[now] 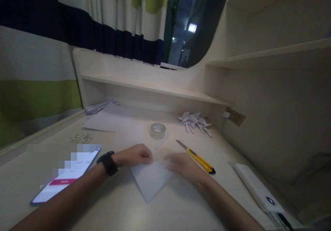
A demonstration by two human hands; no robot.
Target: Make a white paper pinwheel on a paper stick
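Desk (124, 210), pale, dim light. Folded white paper (151, 181) lies at centre, point toward 6 o'clock. Left hand (136, 154), curled into a fist, presses its 10 o'clock edge; right hand (182, 165), blurred, rests flat at 2 o'clock. Phone (66, 179) at 9, yellow utility knife (199, 158) at 2, tape roll (157, 130) at 12.

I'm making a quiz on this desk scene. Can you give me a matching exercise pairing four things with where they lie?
Things:
1. utility knife
2. phone
3. tape roll
4. power bank

Places:
A. far right of the desk
B. beside the left forearm
C. behind the hands, mid-desk
D. just beyond the right hand

Pairs: 1-D, 2-B, 3-C, 4-A
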